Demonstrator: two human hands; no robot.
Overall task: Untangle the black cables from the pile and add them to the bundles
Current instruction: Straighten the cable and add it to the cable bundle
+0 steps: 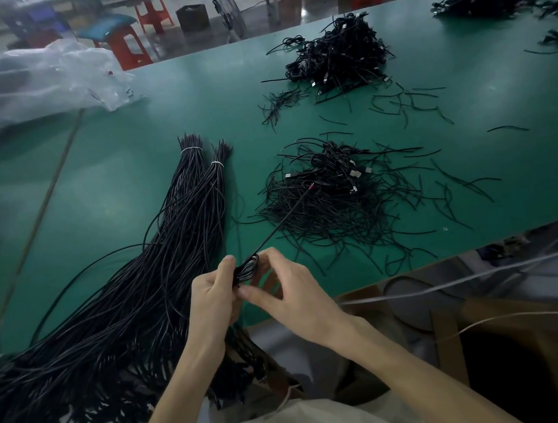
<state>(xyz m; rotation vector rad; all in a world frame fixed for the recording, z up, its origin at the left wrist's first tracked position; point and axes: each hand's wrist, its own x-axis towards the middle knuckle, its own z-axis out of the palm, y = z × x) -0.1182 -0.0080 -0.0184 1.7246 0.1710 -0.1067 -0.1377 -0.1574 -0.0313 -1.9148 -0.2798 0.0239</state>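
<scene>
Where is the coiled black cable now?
Head view, lower centre: the coiled cable is held between the left hand and right hand, just right of the tied bundles.

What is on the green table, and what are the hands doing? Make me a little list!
table: green
left hand: holds a small coiled cable
right hand: pinches the same coil
bundles: two long ones, each tied with a white band
near pile: tangled black cables, right of the bundles
far pile: more tangled cables

Left hand [213, 299] and right hand [290, 290] both grip one coiled cable [247, 268]
</scene>
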